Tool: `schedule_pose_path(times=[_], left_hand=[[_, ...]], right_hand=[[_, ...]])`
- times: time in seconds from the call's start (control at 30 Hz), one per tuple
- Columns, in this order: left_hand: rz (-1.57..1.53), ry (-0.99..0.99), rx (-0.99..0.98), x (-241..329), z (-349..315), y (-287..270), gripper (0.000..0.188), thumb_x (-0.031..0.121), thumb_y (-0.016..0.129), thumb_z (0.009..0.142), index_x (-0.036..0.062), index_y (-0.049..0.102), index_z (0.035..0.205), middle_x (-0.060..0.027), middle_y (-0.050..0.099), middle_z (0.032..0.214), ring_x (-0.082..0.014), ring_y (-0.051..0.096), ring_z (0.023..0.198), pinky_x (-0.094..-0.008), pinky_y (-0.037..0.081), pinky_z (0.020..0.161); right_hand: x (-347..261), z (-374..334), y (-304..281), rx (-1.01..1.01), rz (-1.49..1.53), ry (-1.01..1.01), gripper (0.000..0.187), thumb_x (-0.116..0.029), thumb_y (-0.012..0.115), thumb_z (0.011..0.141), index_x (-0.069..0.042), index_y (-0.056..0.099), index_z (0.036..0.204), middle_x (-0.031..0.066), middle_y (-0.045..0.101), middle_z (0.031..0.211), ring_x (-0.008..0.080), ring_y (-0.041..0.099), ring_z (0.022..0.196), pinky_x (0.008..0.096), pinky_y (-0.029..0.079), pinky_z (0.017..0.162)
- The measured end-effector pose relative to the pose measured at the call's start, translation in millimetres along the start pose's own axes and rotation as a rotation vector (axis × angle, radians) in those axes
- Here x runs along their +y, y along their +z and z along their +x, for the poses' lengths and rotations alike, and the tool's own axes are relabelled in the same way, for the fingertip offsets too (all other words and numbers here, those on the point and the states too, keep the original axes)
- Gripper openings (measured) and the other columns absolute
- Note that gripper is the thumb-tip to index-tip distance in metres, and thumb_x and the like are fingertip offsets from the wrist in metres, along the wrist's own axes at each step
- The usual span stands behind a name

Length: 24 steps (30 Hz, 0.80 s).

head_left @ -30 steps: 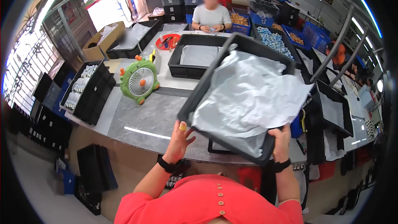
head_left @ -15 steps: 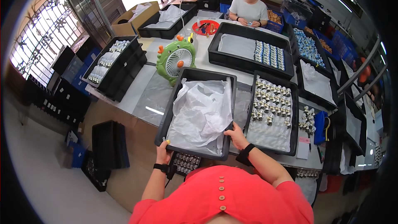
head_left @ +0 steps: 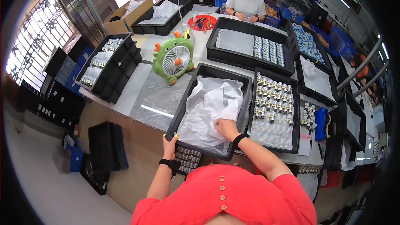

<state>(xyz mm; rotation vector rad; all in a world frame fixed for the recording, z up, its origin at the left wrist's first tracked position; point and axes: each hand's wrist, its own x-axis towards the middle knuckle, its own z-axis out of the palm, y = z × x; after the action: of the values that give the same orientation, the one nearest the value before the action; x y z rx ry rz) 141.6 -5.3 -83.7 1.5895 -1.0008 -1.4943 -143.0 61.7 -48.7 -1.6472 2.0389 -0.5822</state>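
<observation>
A black plastic tray (head_left: 246, 96) lies in front of me, lined with crumpled white sheets (head_left: 204, 108). Its near left corner is gripped by my left hand (head_left: 170, 145), thumb over the rim. Inside the tray, my right hand (head_left: 227, 129) pinches the white sheet near the right side, fingers closed on it. Just to the right stands a second black tray (head_left: 296, 121) with rows of small metallic parts (head_left: 273, 96) on white lining. A green fan (head_left: 174, 60) shaped like a cartoon animal stands beyond the lined tray's left side.
Stacked black trays (head_left: 116, 77) stand at the left table edge. Farther back are a long tray (head_left: 212, 52) with blue-topped parts and a red dish (head_left: 199, 18) of tools. A co-worker (head_left: 246, 4) sits across the table. Another tray of parts (head_left: 187, 158) is below.
The lined tray has shifted right, up against the tray of parts. My right hand has left the rim and taken hold of the white sheet inside. My left hand still holds the corner.
</observation>
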Motion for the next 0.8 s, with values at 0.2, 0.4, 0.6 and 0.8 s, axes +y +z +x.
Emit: schedule_pose_path(times=[0.2,0.4,0.6,0.8], left_hand=[[0.42,0.749,0.126,47.7,-39.2,18.8,0.051,0.0,0.059,0.074,-0.0033,0.044,0.122,-0.0151,0.045,0.119,-0.0265,0.052,0.105,-0.035,0.044,0.091],[0.078,0.43,-0.213,48.2,-56.2,55.3,0.044,0.006,0.058,0.081,0.0004,0.045,0.123,-0.0103,0.047,0.12,-0.0185,0.053,0.103,-0.0316,0.046,0.087],[-0.525,-0.043,-0.718,72.4,-87.3,80.6,0.042,0.024,0.041,0.097,0.004,0.035,0.134,-0.0104,0.049,0.126,-0.0205,0.05,0.115,-0.0361,0.039,0.098],[-0.326,-0.004,-0.805,83.2,-115.4,113.9,0.041,0.016,0.05,0.093,0.005,0.039,0.131,-0.0092,0.052,0.123,-0.0192,0.054,0.109,-0.0339,0.043,0.093]], right_hand=[[1.5,-11.3,34.8,-0.05,-0.054,-0.056,0.05,-0.011,0.06,0.075,-0.006,0.048,0.123,0.0245,0.061,0.094,0.0383,0.06,0.091,0.049,0.046,0.077],[-33.7,-8.2,-3.1,0.023,0.192,-0.238,0.037,-0.003,0.059,0.071,-0.005,0.058,0.108,0.0186,0.06,0.091,0.0371,0.057,0.09,0.0452,0.045,0.079],[-65.5,-45.3,-45.4,0.127,0.343,-0.473,0.056,-0.02,0.073,0.068,-0.006,0.054,0.119,0.0246,0.035,0.134,0.0429,0.034,0.124,0.0465,0.033,0.1],[-19.1,-63.7,-104.9,-0.327,0.448,-0.232,0.054,-0.027,0.062,0.082,-0.003,0.045,0.128,0.0227,0.051,0.125,0.0345,0.047,0.118,0.038,0.033,0.102]])
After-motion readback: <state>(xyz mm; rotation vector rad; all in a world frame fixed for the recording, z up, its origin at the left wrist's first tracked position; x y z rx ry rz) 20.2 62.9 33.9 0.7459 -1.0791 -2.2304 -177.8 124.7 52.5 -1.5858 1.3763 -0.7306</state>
